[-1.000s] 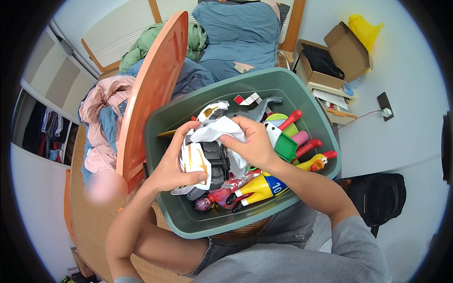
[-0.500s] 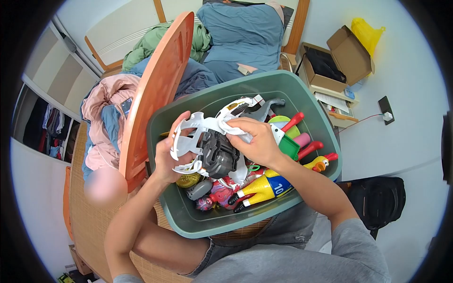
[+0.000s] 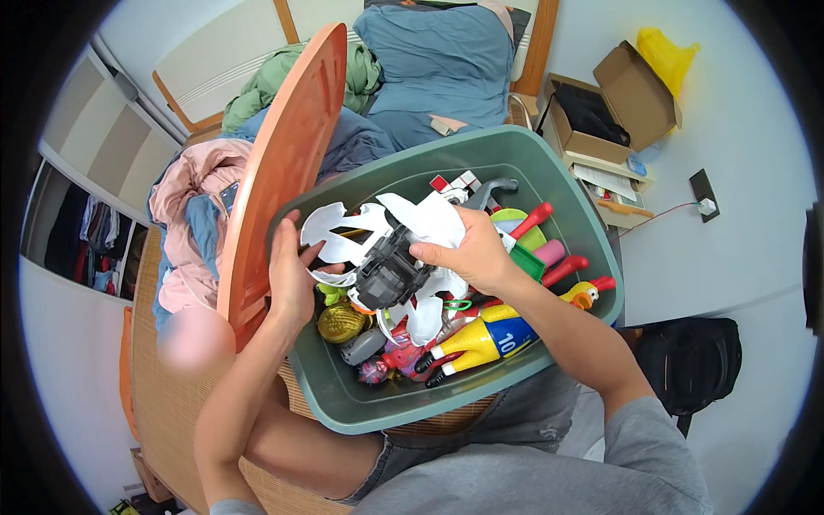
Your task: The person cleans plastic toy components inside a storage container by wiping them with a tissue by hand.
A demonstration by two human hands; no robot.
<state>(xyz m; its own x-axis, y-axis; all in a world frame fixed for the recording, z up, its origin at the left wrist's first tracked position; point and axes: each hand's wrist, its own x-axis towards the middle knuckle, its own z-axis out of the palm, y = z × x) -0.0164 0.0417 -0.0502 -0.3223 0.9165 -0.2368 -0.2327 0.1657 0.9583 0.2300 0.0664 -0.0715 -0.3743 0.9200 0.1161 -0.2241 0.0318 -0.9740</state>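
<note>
A toy with white curved panels (image 3: 436, 221) around a black ribbed body (image 3: 390, 270) is over the green bin (image 3: 506, 146). My right hand (image 3: 481, 249) grips its right side, thumb at the black part and fingers hidden behind a white panel. My left hand (image 3: 293, 270) is at the toy's left side, fingers apart, near the white claw-like pieces (image 3: 330, 236); whether it touches them I cannot tell. Below lie a yellow rubber chicken (image 3: 481, 339) in a blue shirt, a gold round thing (image 3: 340, 324) and a pink-blue figure (image 3: 402, 356).
An orange lid (image 3: 287, 129) stands upright along the bin's left side. Red-handled toys (image 3: 562, 270) lie at the bin's right. Bedding (image 3: 438, 64) is piled behind, an open cardboard box (image 3: 592, 120) stands at back right, and a black bag (image 3: 687, 369) is at right.
The toy has turned, so its white panels now spread flat and wide, and its black body is tilted. My left hand has shifted left and its fingers have loosened from the white piece.
</note>
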